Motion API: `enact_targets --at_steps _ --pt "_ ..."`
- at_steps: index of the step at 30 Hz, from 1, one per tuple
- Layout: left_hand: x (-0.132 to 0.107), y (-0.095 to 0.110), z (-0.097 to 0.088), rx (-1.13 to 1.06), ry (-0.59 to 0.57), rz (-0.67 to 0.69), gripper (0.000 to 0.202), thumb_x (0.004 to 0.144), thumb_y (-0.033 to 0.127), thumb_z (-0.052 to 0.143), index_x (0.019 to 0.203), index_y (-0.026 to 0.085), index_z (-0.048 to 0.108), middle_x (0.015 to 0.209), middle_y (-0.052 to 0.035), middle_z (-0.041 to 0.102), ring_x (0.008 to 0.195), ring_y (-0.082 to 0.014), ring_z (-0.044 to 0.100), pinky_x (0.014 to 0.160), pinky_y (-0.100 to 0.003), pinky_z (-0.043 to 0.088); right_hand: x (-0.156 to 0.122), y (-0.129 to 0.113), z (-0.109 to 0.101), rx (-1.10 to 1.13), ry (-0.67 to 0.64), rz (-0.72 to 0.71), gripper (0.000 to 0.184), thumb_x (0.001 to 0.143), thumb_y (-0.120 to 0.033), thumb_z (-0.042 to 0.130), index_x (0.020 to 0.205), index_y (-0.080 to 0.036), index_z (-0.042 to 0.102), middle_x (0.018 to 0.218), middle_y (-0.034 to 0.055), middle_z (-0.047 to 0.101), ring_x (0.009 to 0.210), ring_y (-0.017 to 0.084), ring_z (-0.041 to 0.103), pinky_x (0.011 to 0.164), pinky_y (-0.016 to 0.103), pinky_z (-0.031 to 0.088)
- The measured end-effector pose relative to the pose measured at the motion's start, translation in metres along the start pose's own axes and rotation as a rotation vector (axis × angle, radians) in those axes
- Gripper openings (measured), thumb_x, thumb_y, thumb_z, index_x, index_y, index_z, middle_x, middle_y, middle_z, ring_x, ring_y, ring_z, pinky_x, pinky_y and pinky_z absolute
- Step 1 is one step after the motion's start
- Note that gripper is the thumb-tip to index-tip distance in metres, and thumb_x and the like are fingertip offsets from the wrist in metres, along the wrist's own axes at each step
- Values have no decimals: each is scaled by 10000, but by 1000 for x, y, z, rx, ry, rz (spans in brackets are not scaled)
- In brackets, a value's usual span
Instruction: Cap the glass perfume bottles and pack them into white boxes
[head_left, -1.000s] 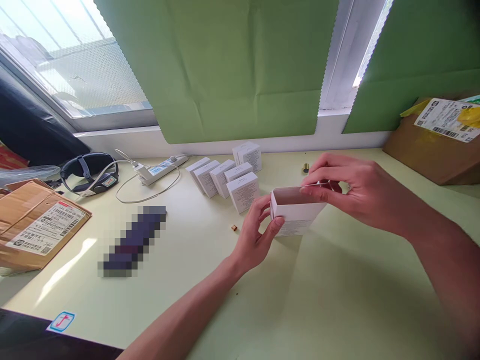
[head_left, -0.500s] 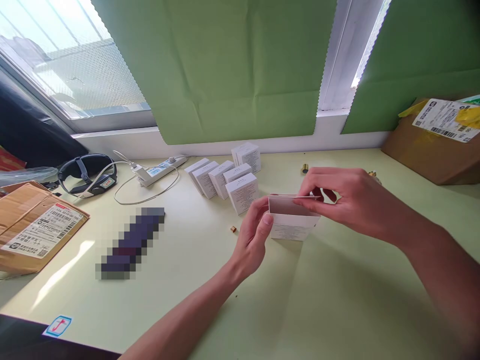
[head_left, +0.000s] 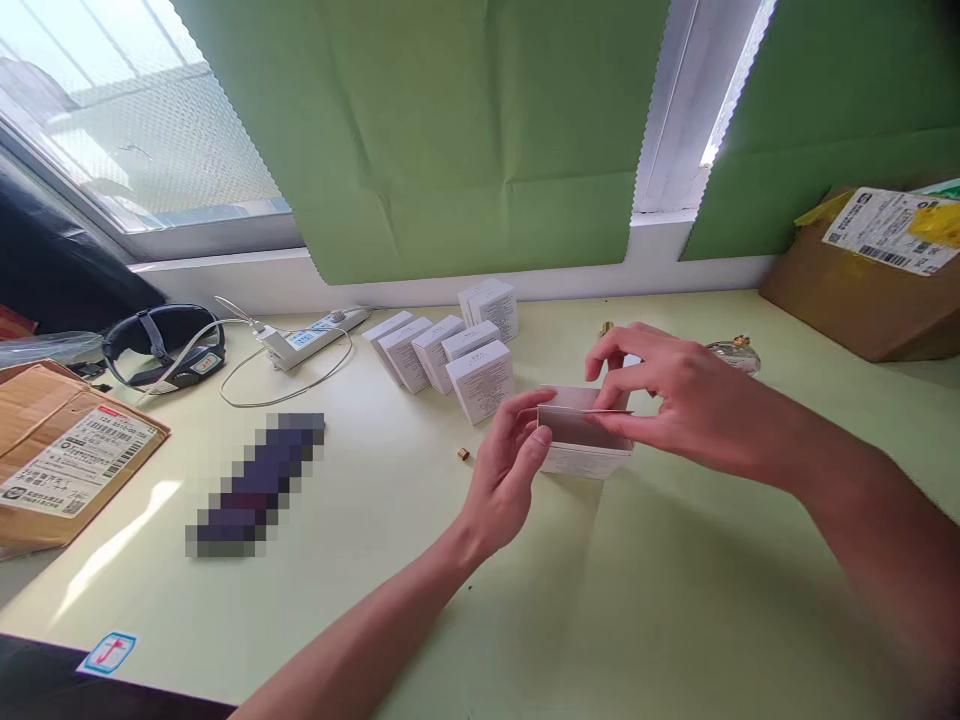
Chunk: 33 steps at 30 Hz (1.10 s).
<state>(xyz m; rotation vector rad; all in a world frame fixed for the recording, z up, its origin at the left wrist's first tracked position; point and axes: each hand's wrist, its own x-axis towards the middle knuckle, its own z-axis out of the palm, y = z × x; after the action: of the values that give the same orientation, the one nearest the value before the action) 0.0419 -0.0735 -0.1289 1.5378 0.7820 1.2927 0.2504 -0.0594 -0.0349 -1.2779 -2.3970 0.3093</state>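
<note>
A white cardboard box (head_left: pixel 586 461) with printed text stands on the table in front of me, its top open toward me. My left hand (head_left: pixel 504 478) grips the box's left side, thumb in front and fingers behind. At the top opening, my right hand (head_left: pixel 679 405) pinches a flap of the box between thumb and fingers. The inside of the box is mostly hidden. A small gold metal piece (head_left: pixel 463 455) lies left of my left hand. Beyond my right hand are a gold cap (head_left: pixel 606 328) and a clear glass bottle (head_left: pixel 739 354) with a gold top, partly covered.
Several closed white boxes (head_left: pixel 480 382) stand grouped behind my left hand. A power strip (head_left: pixel 311 345) with a cable, a headset (head_left: pixel 169 345) and a pixelated dark object (head_left: pixel 259 485) lie to the left. Brown cartons stand at the left (head_left: pixel 67 430) and right (head_left: pixel 862 300).
My right hand has drawn the near flap upright and its fingers have shifted, so a rear flap shows behind. The glass bottle shows more. My left hand keeps its hold; the view shifts slightly.
</note>
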Motion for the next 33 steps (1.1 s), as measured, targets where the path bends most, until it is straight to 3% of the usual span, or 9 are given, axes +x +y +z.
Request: enact_targets --at_steps 4,9,20,25,28,33 --pt "1 -2 0 5 -17 20 271 1008 320 528 1273 263 546 1221 -49 635 1084 -180 603 913 -317 476 0 2 2 -4 -52 7 223 907 -293 617 704 -227 683 1198 19 640 831 177 653 721 333 460" --pt "-1 -8 0 50 -44 53 301 998 294 522 1298 268 519 1184 -58 619 1096 -208 582 950 -358 458 0 -1 5 -41 -59 25 233 895 -255 619 678 -230 699 1158 10 677 773 160 653 670 314 452" --pt "-7 -4 2 112 -99 16 371 941 115 426 1260 296 489 1283 -22 555 1113 -186 506 948 -310 422 -3 -19 9 -265 -116 104 231 875 -180 632 656 -239 678 826 -8 689 632 151 603 516 292 348" --pt "-9 0 3 89 -67 -78 353 949 127 415 1238 310 501 1170 -8 586 993 -174 516 844 -282 444 -8 -13 8 -163 -52 59 187 922 -292 609 761 -260 699 1003 -16 716 651 141 625 536 286 391" --pt "-8 -2 2 59 -91 -67 362 962 150 422 1277 315 494 1248 -16 577 1046 -183 520 871 -298 450 -9 -9 6 -71 21 3 169 961 -361 573 898 -275 705 1142 -7 703 726 149 657 596 289 435" --pt "-5 -11 0 85 -93 18 352 1019 280 472 1367 318 439 1348 -57 545 1179 -216 534 996 -373 449 -3 -10 3 6 49 19 143 964 -282 564 848 -254 643 1034 -9 720 746 160 656 675 311 473"
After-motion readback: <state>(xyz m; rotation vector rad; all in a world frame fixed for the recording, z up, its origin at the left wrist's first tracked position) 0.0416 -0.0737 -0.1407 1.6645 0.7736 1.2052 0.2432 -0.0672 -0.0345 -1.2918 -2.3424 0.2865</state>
